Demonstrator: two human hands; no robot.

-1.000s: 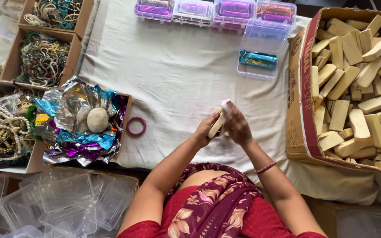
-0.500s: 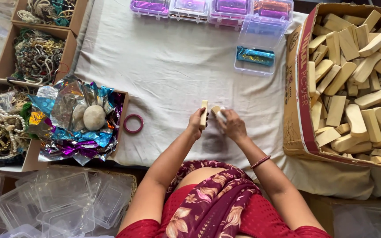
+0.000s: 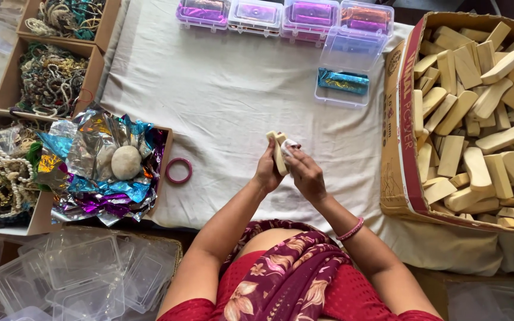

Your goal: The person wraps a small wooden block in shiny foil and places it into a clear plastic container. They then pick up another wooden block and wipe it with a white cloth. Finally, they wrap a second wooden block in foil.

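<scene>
A pale wooden block (image 3: 279, 152) is held upright above the middle of a table (image 3: 221, 101) draped in a cream cloth, gripped in the left hand (image 3: 267, 172), while the right hand (image 3: 306, 173) is closed on a small white cloth or wad (image 3: 289, 147) pressed against the block's side; the two hands are brought close together, just touching at the block. A pink bangle is worn on the right wrist (image 3: 351, 229). To the right, a large cardboard carton (image 3: 401, 131) is seen heaped with similar wooden blocks (image 3: 477, 119). At the far edge of the table, a row of clear plastic cases (image 3: 281, 13) holding purple and pink foil is lined up, and an open clear case (image 3: 345, 77) containing a blue foil-wrapped piece is set just in front of them. A pink ring (image 3: 179, 170) lies flat on the cloth to the left of the hands, beside a box (image 3: 165, 142) filled with crumpled metallic foil (image 3: 90, 172), on which a round stone (image 3: 126, 162) is resting. Further left, cardboard boxes of beaded strings (image 3: 49, 77) are arranged, and empty clear plastic containers (image 3: 78, 273) are stacked at lower left.
</scene>
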